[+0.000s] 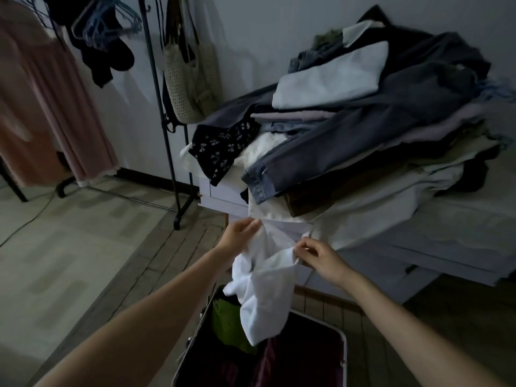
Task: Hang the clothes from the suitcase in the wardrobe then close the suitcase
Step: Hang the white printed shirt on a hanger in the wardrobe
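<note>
Above the open suitcase (343,344) I had the white shirt (262,297) lifted, left hand (237,236) and right hand (318,255) fingers pinching its top edge; next, I judged, a hanger (106,26) from the rack.

The open suitcase (315,353) sits at the bottom, near the person, with clothes inside it. Both hands hold a shirt (265,289) up above the suitcase, the left hand (240,233) on its left side and the right hand (318,255) on its right. Behind the shirt is a big pile of clothes (377,121), maybe lying on a bed. The clothes rack (164,113) stands to the left of the pile, with a bag (190,79) and a dress (47,107) hanging on it.
</note>
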